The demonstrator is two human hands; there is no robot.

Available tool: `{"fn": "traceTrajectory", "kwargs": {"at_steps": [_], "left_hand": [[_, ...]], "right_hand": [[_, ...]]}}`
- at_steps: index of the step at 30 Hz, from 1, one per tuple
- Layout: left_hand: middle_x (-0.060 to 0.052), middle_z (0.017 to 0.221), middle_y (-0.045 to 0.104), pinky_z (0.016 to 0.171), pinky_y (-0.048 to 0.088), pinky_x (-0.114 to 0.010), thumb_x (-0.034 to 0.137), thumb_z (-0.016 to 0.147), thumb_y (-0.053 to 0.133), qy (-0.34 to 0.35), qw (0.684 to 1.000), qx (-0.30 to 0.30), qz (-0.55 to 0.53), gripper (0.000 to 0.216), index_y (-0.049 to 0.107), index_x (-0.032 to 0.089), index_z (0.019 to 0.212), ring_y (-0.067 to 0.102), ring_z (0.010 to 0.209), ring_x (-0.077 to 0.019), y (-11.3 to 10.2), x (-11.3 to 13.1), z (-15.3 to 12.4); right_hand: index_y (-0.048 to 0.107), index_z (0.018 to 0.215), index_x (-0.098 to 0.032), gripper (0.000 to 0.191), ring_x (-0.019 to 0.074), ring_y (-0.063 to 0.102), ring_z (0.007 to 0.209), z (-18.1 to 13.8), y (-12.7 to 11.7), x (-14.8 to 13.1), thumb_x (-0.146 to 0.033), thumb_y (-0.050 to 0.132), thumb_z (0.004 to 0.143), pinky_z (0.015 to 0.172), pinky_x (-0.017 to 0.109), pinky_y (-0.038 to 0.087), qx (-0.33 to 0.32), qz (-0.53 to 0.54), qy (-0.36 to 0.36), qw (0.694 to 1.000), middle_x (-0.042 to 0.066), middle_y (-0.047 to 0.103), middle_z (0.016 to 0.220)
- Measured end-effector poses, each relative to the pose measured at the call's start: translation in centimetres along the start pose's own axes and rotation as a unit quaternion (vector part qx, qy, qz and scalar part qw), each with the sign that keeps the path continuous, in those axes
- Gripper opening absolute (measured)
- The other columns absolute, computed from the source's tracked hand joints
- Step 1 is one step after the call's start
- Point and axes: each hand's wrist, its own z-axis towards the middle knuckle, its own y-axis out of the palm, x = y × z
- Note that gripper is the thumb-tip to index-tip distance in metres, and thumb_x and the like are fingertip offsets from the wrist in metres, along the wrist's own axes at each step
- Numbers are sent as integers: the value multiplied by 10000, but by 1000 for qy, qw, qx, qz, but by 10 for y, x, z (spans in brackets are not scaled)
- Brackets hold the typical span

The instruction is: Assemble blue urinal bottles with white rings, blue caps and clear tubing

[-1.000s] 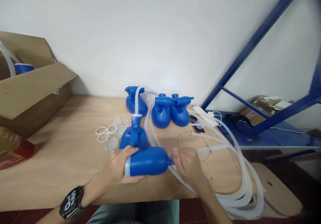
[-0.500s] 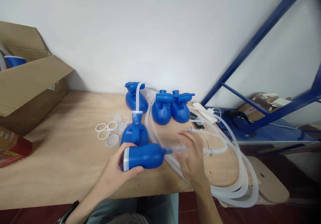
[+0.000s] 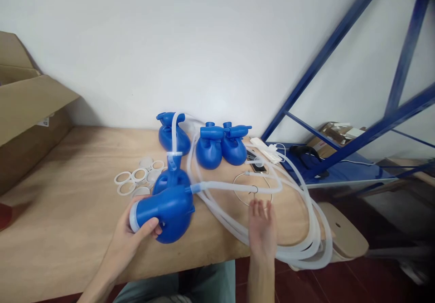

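My left hand (image 3: 137, 228) grips a blue plastic bottle (image 3: 173, 212) by its neck, near the translucent white ring (image 3: 133, 217) at the mouth. The bottle's spout points right and carries a clear hose (image 3: 231, 186) that runs toward the right. My right hand (image 3: 263, 226) is palm up with fingers apart, just below a small wire clip (image 3: 253, 189) on that hose; nothing shows in it. Behind the held bottle stands another blue bottle (image 3: 172, 172) with a hose rising from its top. Several white rings and clear discs (image 3: 139, 174) lie left of it.
More blue bottles (image 3: 209, 151) stand by the wall. Coiled hoses (image 3: 314, 235) hang over the table's right edge, near a stool (image 3: 343, 233). A phone (image 3: 255, 162) and a white power strip (image 3: 265, 149) lie back right. An open cardboard box (image 3: 37, 108) is at left.
The held bottle has turned and moved left, its body now showing below the neck. My right hand has come off the hose by the spout and turned palm up. The view has shifted right.
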Motion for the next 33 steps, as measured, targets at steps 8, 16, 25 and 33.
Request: {"fn": "traceTrajectory", "kwargs": {"at_steps": [8,16,25,33], "left_hand": [[31,676,685,624,595,-326,686,752,830,-22,998,-32,42,748,534,204,1243,690,591,-218,6,-9,-8],[-2,822,716,738,608,-328,692,705,851,-14,996,-16,90,714,595,220,1176,706,743,-238,1,-11,-6],[-6,859,724,739,589,-314,612,721,844,-19,990,-67,123,621,643,226,1164,691,763,-237,-2,-13,-2],[-40,1017,721,718,576,-281,596,736,836,8,990,-76,121,608,649,218,1174,674,826,-221,7,-11,-1]], "right_hand": [[750,1253,-345,491,244,639,1350,-27,30,-2,-648,789,870,1221,486,455,-64,42,69,995,33,682,1427],[806,1140,-325,389,225,672,1185,-10,9,-4,-614,781,881,1129,455,499,-44,12,37,998,37,723,1284],[843,833,-264,399,261,695,986,-29,25,-8,-579,977,629,787,380,573,-165,-55,128,976,71,812,1021],[842,836,-243,413,190,634,692,-69,43,-3,-645,898,761,711,370,564,-317,-89,162,930,47,789,831]]}}
